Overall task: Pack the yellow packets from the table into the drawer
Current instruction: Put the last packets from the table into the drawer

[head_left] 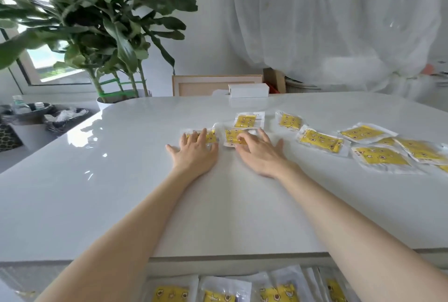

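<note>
Several yellow packets in clear wrappers lie on the white table (121, 192). My left hand (195, 153) lies flat, fingers spread over the leftmost packet (210, 135). My right hand (260, 155) rests with its fingertips on a second packet (231, 136). Neither hand has lifted anything. Behind these lies another packet (247, 121), and more packets (321, 141) spread to the right. Below the table's near edge the open drawer (218, 270) holds several yellow packets (171, 293).
A white box (248, 90) stands at the table's far edge, with a wooden chair back (217, 84) behind it. A large potted plant (97, 22) rises at the far left. Black bins (65, 117) sit at the left beside the table. White curtains hang behind.
</note>
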### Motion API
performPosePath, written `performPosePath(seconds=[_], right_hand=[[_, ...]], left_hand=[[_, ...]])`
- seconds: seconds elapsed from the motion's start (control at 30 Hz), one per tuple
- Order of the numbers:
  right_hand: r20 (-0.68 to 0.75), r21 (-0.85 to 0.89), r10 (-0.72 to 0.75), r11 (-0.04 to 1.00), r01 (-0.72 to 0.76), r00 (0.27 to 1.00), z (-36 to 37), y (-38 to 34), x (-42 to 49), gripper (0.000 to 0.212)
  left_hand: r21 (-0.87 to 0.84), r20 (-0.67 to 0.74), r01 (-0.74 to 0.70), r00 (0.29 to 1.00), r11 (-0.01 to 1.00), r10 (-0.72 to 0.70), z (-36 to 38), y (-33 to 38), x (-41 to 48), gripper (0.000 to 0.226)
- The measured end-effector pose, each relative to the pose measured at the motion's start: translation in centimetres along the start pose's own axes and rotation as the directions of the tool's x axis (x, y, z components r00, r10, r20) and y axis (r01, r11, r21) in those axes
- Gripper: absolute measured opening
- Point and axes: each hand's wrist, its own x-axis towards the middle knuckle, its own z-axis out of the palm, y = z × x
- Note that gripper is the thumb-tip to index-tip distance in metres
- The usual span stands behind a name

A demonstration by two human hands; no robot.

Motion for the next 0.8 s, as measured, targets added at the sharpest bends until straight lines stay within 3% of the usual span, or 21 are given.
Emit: performPosePath(seconds=[0.07,0.13,0.23,0.3,0.37,0.47,0.53,0.6,0.7,0.8], right_hand=[[-0.118,0.027,-0.046,0.998,0.049,0.992,-0.2,-0.1,-0.4,0.030],[-0.286,0.101,-0.075,0.989,0.108,0.955,-0.6,-0.1,-1.0,0.036],[-0.370,0.288,0.017,0.953,0.097,0.929,-1.3,0.1,-1.8,0.032],[-0.236,0.273,0.039,0.962,0.028,0.971,-1.5,0.3,-2.2,0.034],[-0.020,0.186,0.054,0.981,-0.049,0.998,-1.9,-0.1,-2.8,0.062],[0.230,0.158,0.007,0.986,-0.045,0.973,-3.2,-0.3,-3.3,0.089],[0.350,0.119,-0.004,0.992,-0.041,0.937,-4.4,0.1,-3.5,0.097],[0.373,-0.001,0.027,1.000,-0.028,0.928,-5.5,0.3,-3.6,0.101],[0.326,-0.116,0.126,0.989,-0.093,0.937,-6.5,-0.1,-3.6,0.097],[0.286,-0.156,0.197,0.975,-0.157,0.938,-6.7,-0.1,-3.5,0.090]], left_hand=[[-0.045,-0.042,0.008,0.999,0.999,-0.010,-0.4,0.2,-0.2,0.051],[-0.134,-0.104,0.029,0.994,0.991,-0.043,-0.8,0.3,-0.3,0.047],[-0.301,-0.128,0.103,0.981,0.948,-0.148,-1.4,-0.1,-0.3,0.042],[-0.236,-0.064,0.090,0.992,0.968,-0.108,-1.7,-0.6,-0.4,0.043],[-0.165,0.066,0.015,0.998,0.986,-0.004,-2.2,-1.1,-0.6,0.051],[-0.408,0.320,0.010,0.938,0.913,0.133,-3.4,-1.8,-0.6,0.066],[-0.458,0.391,-0.008,0.896,0.889,0.210,-3.8,-2.2,-0.5,0.080],[-0.390,0.406,-0.065,0.883,0.918,0.235,-3.8,-2.2,-0.7,0.087],[-0.407,0.419,-0.021,0.884,0.913,0.208,-4.1,-2.1,-0.8,0.082],[-0.438,0.331,0.000,0.930,0.899,0.161,-4.0,-1.7,-0.9,0.043]])
